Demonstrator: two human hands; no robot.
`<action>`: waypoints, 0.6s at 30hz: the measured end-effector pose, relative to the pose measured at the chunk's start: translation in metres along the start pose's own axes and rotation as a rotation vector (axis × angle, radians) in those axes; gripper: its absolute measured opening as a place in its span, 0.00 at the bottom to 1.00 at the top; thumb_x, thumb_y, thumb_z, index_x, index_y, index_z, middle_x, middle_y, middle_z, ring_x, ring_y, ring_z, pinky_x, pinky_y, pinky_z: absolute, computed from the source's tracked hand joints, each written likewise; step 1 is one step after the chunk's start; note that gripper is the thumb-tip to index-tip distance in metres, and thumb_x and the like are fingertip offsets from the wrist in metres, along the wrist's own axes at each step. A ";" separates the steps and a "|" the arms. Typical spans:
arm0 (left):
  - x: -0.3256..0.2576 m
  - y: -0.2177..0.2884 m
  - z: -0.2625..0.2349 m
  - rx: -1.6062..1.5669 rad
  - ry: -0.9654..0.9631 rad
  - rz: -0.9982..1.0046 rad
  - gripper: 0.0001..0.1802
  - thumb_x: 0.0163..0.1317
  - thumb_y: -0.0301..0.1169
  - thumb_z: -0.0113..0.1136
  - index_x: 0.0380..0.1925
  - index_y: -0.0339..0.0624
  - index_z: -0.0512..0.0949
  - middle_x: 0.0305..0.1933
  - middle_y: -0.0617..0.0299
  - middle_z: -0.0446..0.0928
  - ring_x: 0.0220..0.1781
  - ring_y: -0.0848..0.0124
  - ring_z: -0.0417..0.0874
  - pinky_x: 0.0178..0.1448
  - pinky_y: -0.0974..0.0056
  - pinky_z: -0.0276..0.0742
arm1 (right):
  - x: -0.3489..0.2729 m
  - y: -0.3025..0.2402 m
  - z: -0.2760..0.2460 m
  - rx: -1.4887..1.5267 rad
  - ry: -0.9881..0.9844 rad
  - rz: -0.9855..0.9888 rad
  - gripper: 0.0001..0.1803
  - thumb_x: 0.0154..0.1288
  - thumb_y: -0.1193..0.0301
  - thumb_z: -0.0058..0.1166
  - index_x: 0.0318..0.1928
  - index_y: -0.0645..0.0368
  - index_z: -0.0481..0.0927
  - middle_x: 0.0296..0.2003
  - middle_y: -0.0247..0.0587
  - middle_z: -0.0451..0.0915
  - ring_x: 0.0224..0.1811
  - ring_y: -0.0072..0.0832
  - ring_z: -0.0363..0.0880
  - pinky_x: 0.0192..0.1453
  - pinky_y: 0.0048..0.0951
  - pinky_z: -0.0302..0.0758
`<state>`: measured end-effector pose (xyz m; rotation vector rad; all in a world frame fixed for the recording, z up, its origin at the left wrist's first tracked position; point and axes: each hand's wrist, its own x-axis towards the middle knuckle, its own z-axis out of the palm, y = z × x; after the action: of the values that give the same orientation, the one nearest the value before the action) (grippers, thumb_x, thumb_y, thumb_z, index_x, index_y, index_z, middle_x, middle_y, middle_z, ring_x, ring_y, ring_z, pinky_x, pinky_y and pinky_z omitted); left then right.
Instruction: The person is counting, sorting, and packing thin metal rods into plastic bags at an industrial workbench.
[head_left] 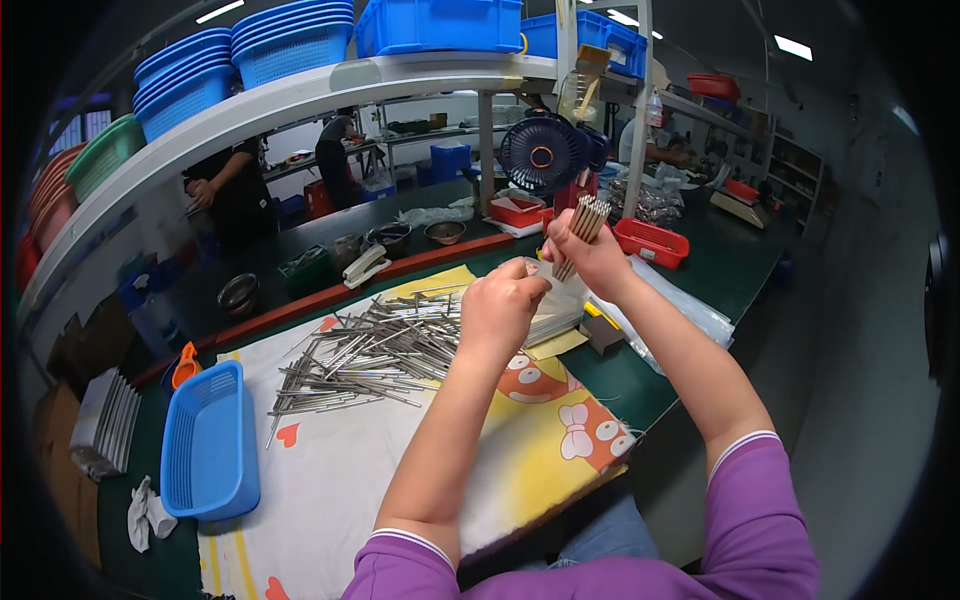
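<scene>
My right hand (592,256) is raised over the table's far right part, its fingers wrapped round a bundle of thin metal rods (589,214) whose ends stick up above the fist. Close beside it, my left hand (503,305) is closed, pinching the edge of a clear plastic bag (568,291). The bag hangs just below the lower ends of the bundle; whether the rods are inside it is hard to make out. Left of my hands, a loose pile of metal rods (365,350) lies criss-crossed on a patterned cloth (345,480).
A blue plastic basket (212,440) stands at the left, with an orange scoop (186,366) behind it. Beyond the red ledge (415,263) are a stapler (366,268) and metal bowls (446,232). A red basket (651,243) and a fan (541,153) stand farther back, below a shelf.
</scene>
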<state>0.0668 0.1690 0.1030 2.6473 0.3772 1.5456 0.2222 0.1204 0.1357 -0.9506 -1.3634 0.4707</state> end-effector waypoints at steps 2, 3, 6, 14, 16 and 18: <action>0.000 -0.002 -0.001 0.002 0.002 0.017 0.05 0.45 0.27 0.59 0.23 0.50 0.81 0.28 0.63 0.74 0.31 0.64 0.78 0.31 0.61 0.73 | -0.008 -0.009 -0.004 -0.259 -0.231 0.107 0.13 0.64 0.64 0.52 0.27 0.58 0.71 0.19 0.29 0.70 0.25 0.19 0.71 0.31 0.25 0.69; 0.001 -0.004 -0.001 0.003 0.006 0.038 0.04 0.45 0.27 0.59 0.22 0.50 0.81 0.28 0.64 0.74 0.31 0.65 0.78 0.31 0.61 0.73 | -0.007 -0.015 -0.007 -0.598 -0.312 0.170 0.11 0.62 0.66 0.54 0.28 0.61 0.73 0.21 0.33 0.74 0.25 0.20 0.72 0.32 0.26 0.69; 0.002 -0.005 -0.003 0.013 0.016 0.106 0.04 0.44 0.29 0.64 0.24 0.51 0.81 0.24 0.65 0.71 0.28 0.64 0.77 0.30 0.61 0.72 | 0.003 -0.026 -0.014 -1.179 -0.499 0.282 0.12 0.53 0.64 0.58 0.36 0.56 0.78 0.33 0.41 0.81 0.36 0.38 0.78 0.42 0.35 0.73; 0.003 -0.002 0.010 0.040 0.044 0.207 0.04 0.45 0.29 0.62 0.24 0.48 0.79 0.24 0.64 0.72 0.29 0.64 0.77 0.30 0.62 0.73 | 0.016 0.027 -0.009 -1.779 -0.919 0.507 0.16 0.54 0.69 0.51 0.46 0.47 0.77 0.45 0.40 0.76 0.50 0.37 0.73 0.54 0.36 0.67; 0.002 -0.001 0.013 0.016 0.068 0.224 0.04 0.45 0.29 0.62 0.24 0.48 0.79 0.23 0.64 0.71 0.29 0.64 0.77 0.29 0.62 0.73 | 0.017 0.041 -0.009 -1.716 -0.808 0.687 0.22 0.56 0.69 0.50 0.54 0.44 0.74 0.55 0.37 0.72 0.59 0.36 0.68 0.62 0.36 0.62; 0.000 -0.002 0.015 0.023 0.075 0.215 0.03 0.46 0.29 0.62 0.24 0.48 0.79 0.24 0.64 0.71 0.29 0.64 0.77 0.29 0.62 0.73 | 0.022 0.054 -0.012 -1.692 -0.631 0.724 0.20 0.57 0.67 0.49 0.52 0.44 0.75 0.53 0.38 0.73 0.58 0.35 0.69 0.61 0.36 0.63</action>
<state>0.0791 0.1716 0.0957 2.7307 0.1167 1.7117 0.2503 0.1641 0.1068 -2.9157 -1.8669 -0.0100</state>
